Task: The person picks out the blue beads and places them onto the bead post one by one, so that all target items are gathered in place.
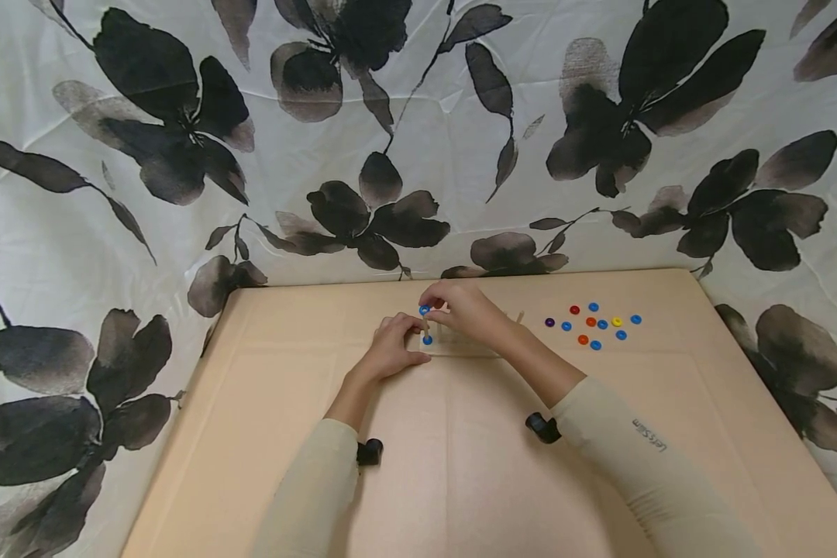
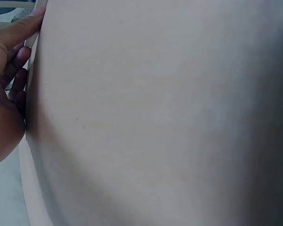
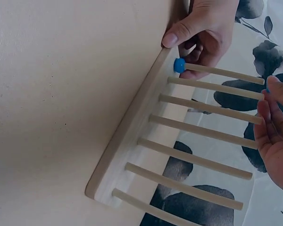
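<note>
Blue and small, a bead is pinched by the right hand, thumb against fingers, near the tip of the end peg; poor alignment could make it slip. Below those fingers, the left hand clamps the wooden base beside a second bead; loosening could let the base tip.
</note>
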Action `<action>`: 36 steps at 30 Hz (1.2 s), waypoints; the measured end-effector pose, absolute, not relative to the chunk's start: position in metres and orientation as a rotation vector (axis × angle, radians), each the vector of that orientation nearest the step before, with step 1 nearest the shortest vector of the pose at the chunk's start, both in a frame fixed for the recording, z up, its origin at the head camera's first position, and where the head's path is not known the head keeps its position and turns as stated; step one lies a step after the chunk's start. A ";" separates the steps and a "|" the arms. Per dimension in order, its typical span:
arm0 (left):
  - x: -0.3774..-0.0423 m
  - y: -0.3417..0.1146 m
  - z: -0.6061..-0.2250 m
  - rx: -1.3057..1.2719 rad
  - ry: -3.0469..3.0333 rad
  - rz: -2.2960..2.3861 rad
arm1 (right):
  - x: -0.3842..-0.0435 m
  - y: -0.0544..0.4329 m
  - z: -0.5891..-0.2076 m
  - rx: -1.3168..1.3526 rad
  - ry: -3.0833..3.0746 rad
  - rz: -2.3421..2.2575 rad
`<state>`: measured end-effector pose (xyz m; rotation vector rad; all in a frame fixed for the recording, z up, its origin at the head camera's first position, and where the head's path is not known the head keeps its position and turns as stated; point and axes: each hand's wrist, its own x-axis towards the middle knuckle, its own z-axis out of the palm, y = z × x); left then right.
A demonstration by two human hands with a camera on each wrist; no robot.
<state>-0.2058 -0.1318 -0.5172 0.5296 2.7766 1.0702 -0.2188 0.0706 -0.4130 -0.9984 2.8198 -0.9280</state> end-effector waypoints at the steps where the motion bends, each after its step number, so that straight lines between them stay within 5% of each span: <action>1: -0.206 -0.132 -0.517 0.534 2.777 1.069 | -0.219 0.070 -0.414 -1.012 2.829 -0.910; 36: -0.203 -0.136 -0.521 0.560 2.762 1.060 | -0.207 0.063 -0.418 -0.878 2.872 -0.799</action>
